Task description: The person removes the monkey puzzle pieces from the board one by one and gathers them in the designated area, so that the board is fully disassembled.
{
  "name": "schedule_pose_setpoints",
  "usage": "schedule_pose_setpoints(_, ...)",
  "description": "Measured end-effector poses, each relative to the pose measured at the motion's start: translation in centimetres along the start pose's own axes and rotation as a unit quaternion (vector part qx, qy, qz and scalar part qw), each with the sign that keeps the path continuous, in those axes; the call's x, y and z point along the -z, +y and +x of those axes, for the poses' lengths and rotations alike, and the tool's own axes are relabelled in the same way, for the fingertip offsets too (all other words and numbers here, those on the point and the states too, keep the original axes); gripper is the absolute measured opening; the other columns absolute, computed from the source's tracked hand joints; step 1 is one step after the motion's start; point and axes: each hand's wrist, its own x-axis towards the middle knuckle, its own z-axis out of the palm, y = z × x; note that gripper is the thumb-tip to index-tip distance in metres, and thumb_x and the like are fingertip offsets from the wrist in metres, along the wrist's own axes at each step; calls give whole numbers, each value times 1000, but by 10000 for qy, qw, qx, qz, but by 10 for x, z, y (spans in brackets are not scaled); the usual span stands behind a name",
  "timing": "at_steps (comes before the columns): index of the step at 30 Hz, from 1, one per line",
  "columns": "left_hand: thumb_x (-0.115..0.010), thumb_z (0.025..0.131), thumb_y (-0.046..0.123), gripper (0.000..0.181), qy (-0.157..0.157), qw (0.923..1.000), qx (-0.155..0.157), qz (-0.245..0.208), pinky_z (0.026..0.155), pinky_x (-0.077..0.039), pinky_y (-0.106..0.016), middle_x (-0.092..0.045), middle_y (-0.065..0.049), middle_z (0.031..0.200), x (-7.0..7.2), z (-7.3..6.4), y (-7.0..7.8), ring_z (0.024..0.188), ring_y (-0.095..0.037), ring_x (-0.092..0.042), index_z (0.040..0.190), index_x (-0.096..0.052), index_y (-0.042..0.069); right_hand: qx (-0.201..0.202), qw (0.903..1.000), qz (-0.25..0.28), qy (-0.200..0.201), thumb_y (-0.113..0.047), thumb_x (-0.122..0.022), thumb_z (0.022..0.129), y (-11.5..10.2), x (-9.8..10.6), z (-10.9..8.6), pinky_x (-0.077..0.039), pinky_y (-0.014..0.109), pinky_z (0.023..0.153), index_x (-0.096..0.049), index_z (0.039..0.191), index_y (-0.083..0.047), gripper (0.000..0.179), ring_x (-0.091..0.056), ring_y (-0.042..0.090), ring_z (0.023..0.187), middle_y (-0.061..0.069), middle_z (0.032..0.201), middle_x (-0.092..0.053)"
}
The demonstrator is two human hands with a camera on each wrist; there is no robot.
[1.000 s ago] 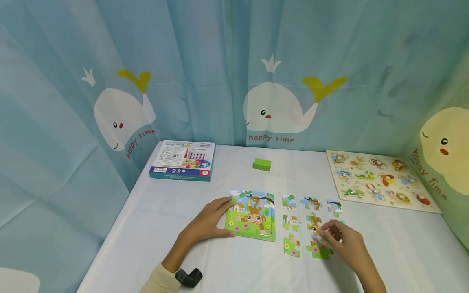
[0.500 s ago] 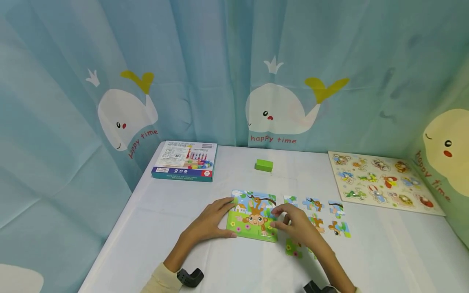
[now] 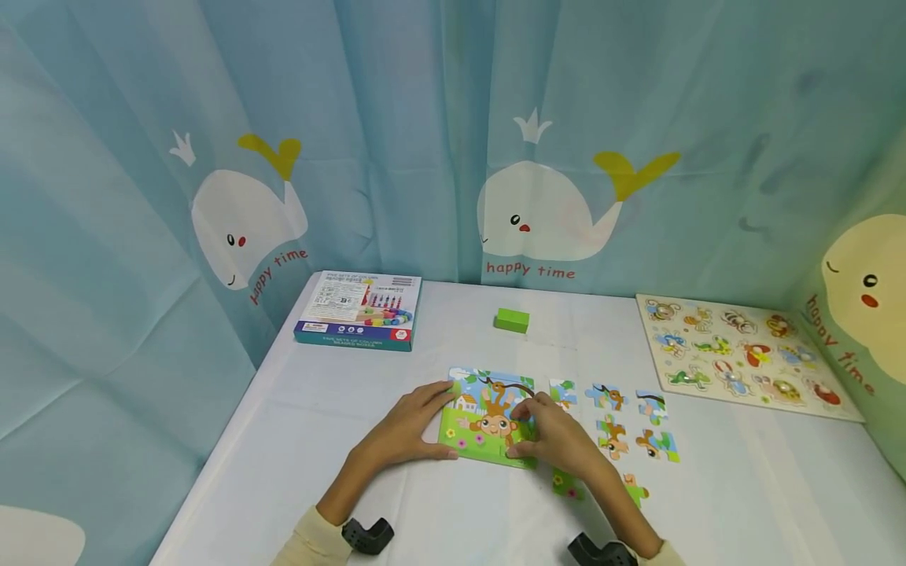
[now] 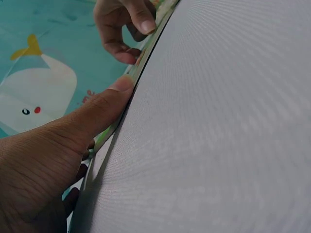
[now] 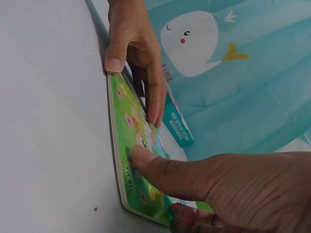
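Note:
A square monkey puzzle board [image 3: 488, 452] lies flat on the white table, its printed picture facing up. My left hand [image 3: 402, 428] holds its left side, thumb at the near corner and fingers along the edge, as the right wrist view also shows. Over the board's right part is my right hand [image 3: 559, 440]; its thumb and bent index finger touch the picture, set apart with no piece seen between them. Loose jigsaw pieces of the same picture, such as the branch piece [image 3: 607, 396] and a monkey-face piece [image 3: 613, 437], lie right of the board. My right hand and forearm hide some of them.
A green block [image 3: 511, 320] sits behind the board. At the back left stands a beaded-boxes toy box [image 3: 357, 310], and at the back right lies a wooden insect peg puzzle [image 3: 743, 350]. A blue whale-print curtain [image 3: 396, 141] closes off the table's far side.
My right hand has moved left from the loose pieces onto the board's right part, uncovering the right-hand pieces. My left hand has stayed on the board's left side.

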Motion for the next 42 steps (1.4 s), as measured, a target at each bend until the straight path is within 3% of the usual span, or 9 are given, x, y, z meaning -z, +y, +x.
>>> schedule_pose_setpoints(8,-73,75,63,95,-7,10000,-11,-5,114,-33,-47,-28,-2,159,-1,0,-1,146,-25,-30,150,-39,15,-108,9999,-84,-44,-32,-89,67,-5,0,0,-49,34,75,-60,98,-17,45,-56,13,87,-1,103,-55)
schedule_pose_setpoints(16,-73,75,63,95,-29,10000,25,83,115,-32,-47,-28,-1,159,-1,0,-1,147,-23,-28,150,-40,15,78,9999,85,9,-29,-89,66,-3,-1,1,-47,30,73,-58,99,-16,47,-52,11,84,-4,96,-56)
schedule_pose_setpoints(28,-72,76,63,95,-35,10000,-5,68,115,-32,-48,-29,-1,159,0,0,-1,147,-23,-28,150,-39,15,372,9970,661,-156,-20,-83,76,-1,2,2,-44,22,61,-57,104,-9,39,-50,9,70,-3,85,-58)
schedule_pose_setpoints(34,-73,76,61,94,29,9999,-101,31,113,-33,-48,-30,-2,159,0,0,0,146,-23,-29,150,-39,15,530,9948,852,-152,-12,-75,85,4,3,2,-43,22,54,-61,101,-6,22,-47,6,62,-2,82,-58)
schedule_pose_setpoints(42,-73,77,61,94,34,9999,-106,25,114,-32,-48,-30,-2,159,0,0,-1,146,-24,-29,150,-38,15,969,9901,961,-324,-9,-69,90,8,6,3,-46,21,60,-60,101,-8,14,-51,3,70,-1,83,-60)
